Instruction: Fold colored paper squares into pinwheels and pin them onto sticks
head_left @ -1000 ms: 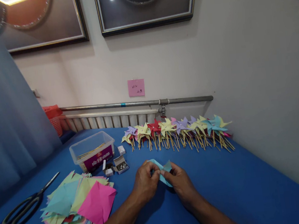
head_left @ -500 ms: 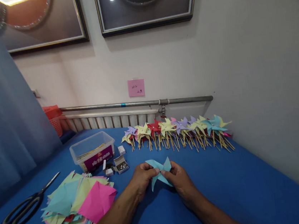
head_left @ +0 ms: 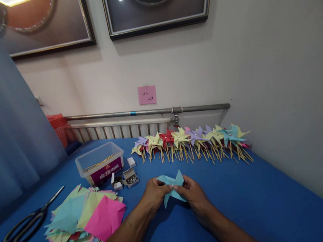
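Note:
A light blue paper pinwheel [head_left: 177, 179] is held up over the blue table between both hands. My left hand [head_left: 154, 193] pinches its left side, the thumb close to the centre. On the other side my right hand [head_left: 193, 192] grips it, its thumb also pressed near the middle. A small shiny spot shows at the centre between the thumbs. The fingers behind the paper are mostly hidden, and no stick can be made out on this pinwheel.
Finished pinwheels on sticks [head_left: 181, 138] lie in a row at the back. To the left are a plastic tub [head_left: 106, 172] with sticks, small boxes of metal fasteners [head_left: 131, 179], a stack of coloured paper [head_left: 105, 218] and black-handled scissors [head_left: 34, 221]. A pipe [head_left: 149, 112] runs along the wall.
The blue pinwheel has tilted slightly, and its top blade leans a little further left. Both thumbs remain near its centre, where a shiny spot now shows.

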